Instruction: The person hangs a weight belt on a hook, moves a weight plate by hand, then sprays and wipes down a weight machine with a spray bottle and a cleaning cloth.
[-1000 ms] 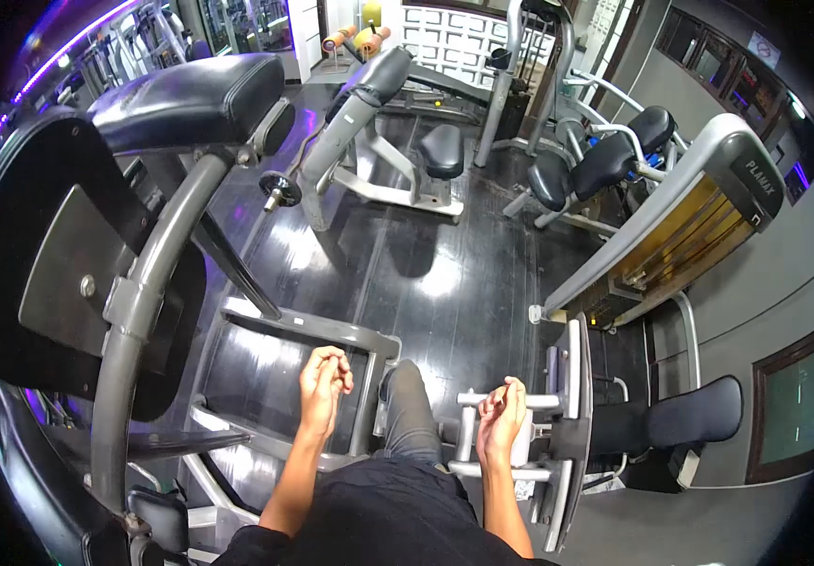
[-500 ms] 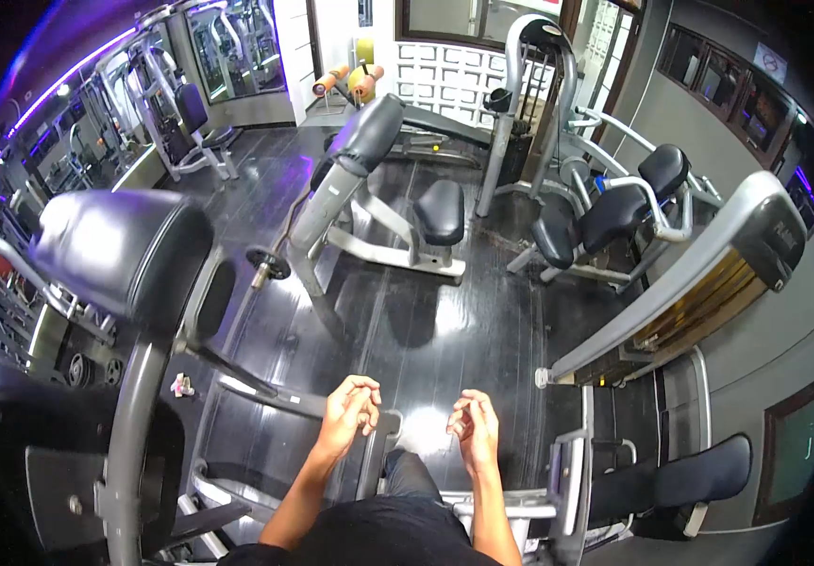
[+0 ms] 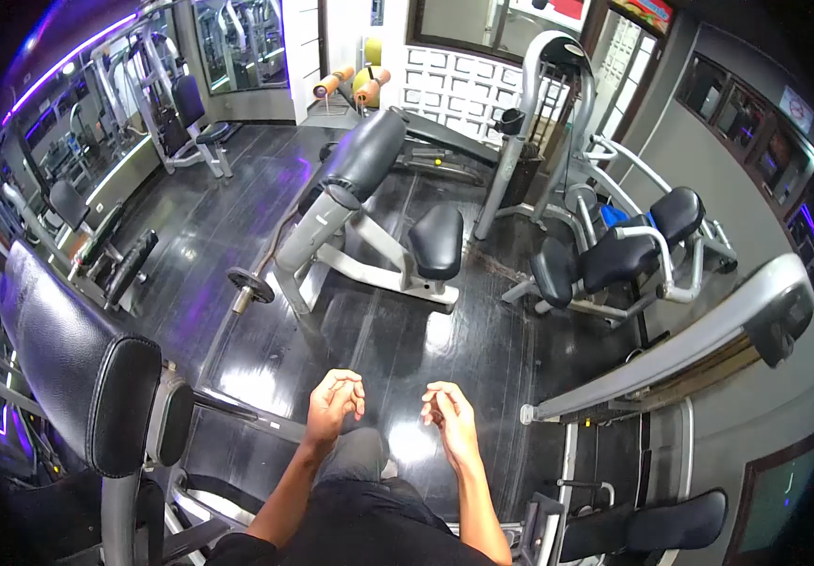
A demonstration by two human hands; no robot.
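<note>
My left hand (image 3: 335, 404) hovers in front of my body with its fingers loosely bent and nothing in it. To its right, my right hand (image 3: 447, 411) is held at about the same height, fingers half curled and also without anything in them. Both are open and apart from each other, above the dark glossy floor (image 3: 360, 321). Closest on the left is a machine's black padded backrest (image 3: 81, 363). Ahead stands a preacher curl bench (image 3: 317, 231) with a black arm pad and seat (image 3: 435, 242); a curl bar carrying a small weight plate (image 3: 254, 284) leans against it.
A grey weight-stack machine frame (image 3: 652, 363) rises at the right, with a black bench pad (image 3: 676, 521) below it. Farther right is a machine with black seats (image 3: 614, 257). Mirrors and more machines line the left wall. A metal bar (image 3: 251, 415) crosses near my left arm.
My view has shifted forward, and the padded backrest now sits lower and farther left. A trouser leg shows more below my left hand. Both hands stay raised and empty.
</note>
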